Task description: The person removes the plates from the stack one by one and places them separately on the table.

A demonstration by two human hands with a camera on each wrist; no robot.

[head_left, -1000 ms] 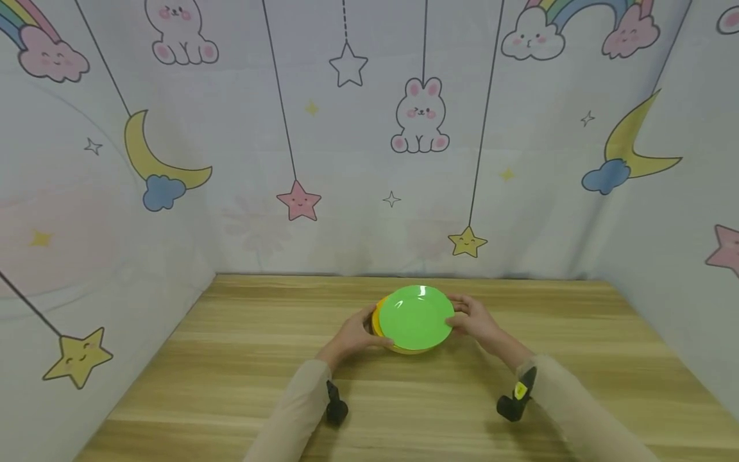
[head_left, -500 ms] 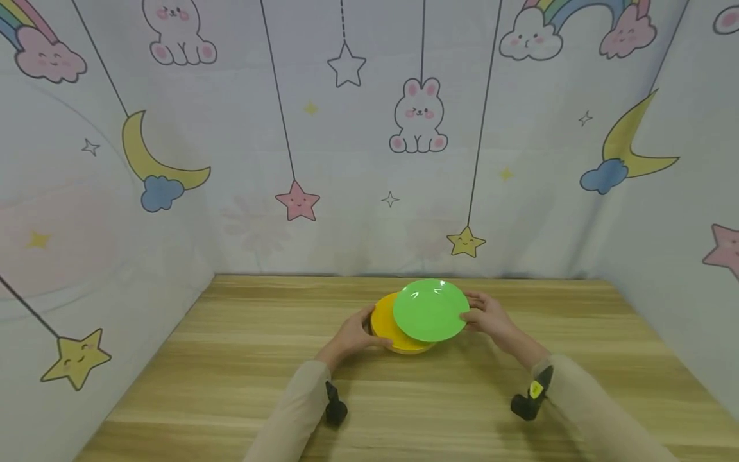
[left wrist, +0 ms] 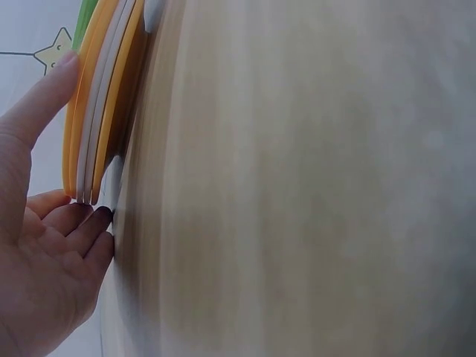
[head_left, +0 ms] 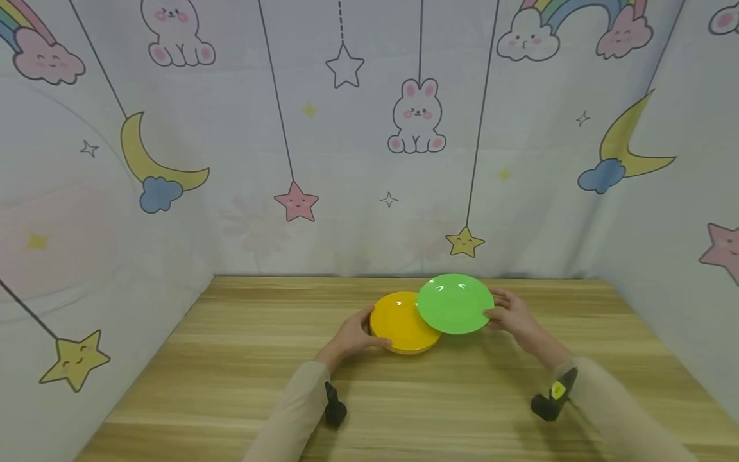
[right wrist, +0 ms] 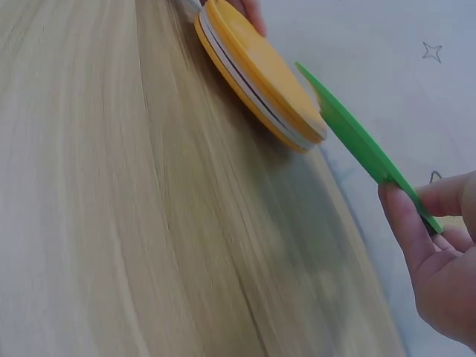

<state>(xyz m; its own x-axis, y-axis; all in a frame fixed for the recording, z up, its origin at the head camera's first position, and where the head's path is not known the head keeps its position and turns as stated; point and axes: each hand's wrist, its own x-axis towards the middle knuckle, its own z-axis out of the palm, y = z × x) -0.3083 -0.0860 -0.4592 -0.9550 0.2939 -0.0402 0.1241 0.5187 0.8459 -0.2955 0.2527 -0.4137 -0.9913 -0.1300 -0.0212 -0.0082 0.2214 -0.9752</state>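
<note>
My right hand [head_left: 518, 321] pinches the right rim of a shallow green plate [head_left: 456, 304], thumb on one face and fingers on the other. The green plate is tilted, its left edge in front of a stack of plates topped by a yellow-orange plate [head_left: 402, 326]. At the stack's left side my left hand [head_left: 350, 333] holds the rim, thumb at the upper edge and fingers at the lower side. Orange and white rims [left wrist: 95, 111] show layered in the left wrist view. In the right wrist view a gap separates most of the green plate [right wrist: 357, 141] from the stack [right wrist: 260, 74].
The wood-grain table [head_left: 277, 398] spreads around both hands. A white cloth [head_left: 358, 244] printed with stars, moons and rabbits rises behind it and along both sides. Each wrist carries a black camera, such as the right wrist camera [head_left: 551, 401].
My right hand has slid the green plate off the stack toward the right and slightly back, uncovering most of the yellow-orange plate. My left hand stays in place on the stack.
</note>
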